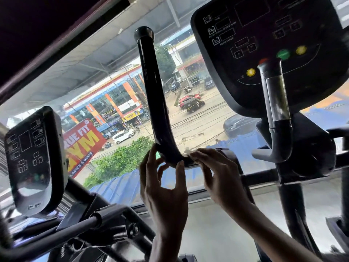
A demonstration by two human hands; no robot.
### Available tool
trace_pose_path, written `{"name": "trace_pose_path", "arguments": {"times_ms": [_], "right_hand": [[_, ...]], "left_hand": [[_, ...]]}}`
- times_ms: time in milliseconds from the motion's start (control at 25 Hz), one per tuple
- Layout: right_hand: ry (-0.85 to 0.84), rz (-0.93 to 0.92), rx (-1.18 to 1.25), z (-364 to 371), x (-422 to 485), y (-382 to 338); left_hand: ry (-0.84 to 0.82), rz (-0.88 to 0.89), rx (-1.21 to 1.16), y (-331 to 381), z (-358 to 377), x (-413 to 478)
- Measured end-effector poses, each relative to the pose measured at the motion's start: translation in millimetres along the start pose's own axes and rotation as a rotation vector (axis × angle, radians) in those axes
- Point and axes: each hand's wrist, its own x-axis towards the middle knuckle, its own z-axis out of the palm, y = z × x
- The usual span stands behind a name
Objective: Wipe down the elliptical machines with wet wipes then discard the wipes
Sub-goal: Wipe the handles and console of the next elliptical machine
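My only camera rides on my head, tilted sideways, facing forward and up at the window (pixel 105 76), close behind the handlebar (pixel 151 95), with the console (pixel 264 44) alongside.

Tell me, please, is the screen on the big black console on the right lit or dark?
Dark: the screen of the big black console shows no digits or glow.

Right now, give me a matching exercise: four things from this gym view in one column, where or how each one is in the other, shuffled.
1 left hand
2 right hand
3 closer console
4 farther console

A upper right
B holding the wipe on the handlebar
C far left
D bare, gripping the handlebar's bend

Pairs: 1-D, 2-B, 3-A, 4-C.
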Motion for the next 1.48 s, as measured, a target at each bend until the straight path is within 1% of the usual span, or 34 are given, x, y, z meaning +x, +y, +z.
{"name": "trace_pose_path", "arguments": {"times_ms": [120,240,320,400,480,680,840,880,960,1040,1120,1200,1320,1400,1480], "right_hand": [[0.033,0.046,-0.028,0,-3,11],[0.040,-0.006,0.035,5,-11,13],[0.038,0.009,-0.031,14,-15,45],[0.004,0.090,-0.117,21,-16,87],[-0.019,0.157,-0.179,24,-16,109],[-0.027,0.109,-0.124,23,-21,110],[-0.053,0.264,-0.193,28,-21,122],[-0.045,0.269,-0.188,28,-20,116],[0.007,0.205,-0.126,23,-18,94],[0.075,0.102,-0.022,17,-20,57],[0.100,0.026,0.043,13,-19,36],[0.063,0.003,0.028,15,-19,52],[-0.032,0.102,-0.105,20,-17,104],[-0.148,0.173,-0.172,20,-9,121],[-0.261,0.234,-0.172,18,2,123]], "left_hand": [[0.018,0.013,0.014,-3,5,-5],[0.037,0.036,0.020,-6,10,-8],[0.056,0.041,0.026,-6,13,-9],[0.061,0.033,0.021,-8,15,-10],[0.066,0.032,0.020,-9,17,-12],[0.072,0.042,0.033,-10,18,-13],[0.063,0.044,0.033,-10,17,-14],[0.060,0.046,0.030,-10,16,-14],[0.057,0.041,0.027,-11,16,-14],[0.050,0.034,0.020,-12,14,-14],[0.046,0.025,0.015,-13,14,-13],[0.043,0.028,0.010,-12,14,-13],[0.054,0.022,0.002,-12,15,-13],[0.057,0.023,-0.003,-12,15,-13],[0.059,0.027,0.000,-12,15,-13]]}}
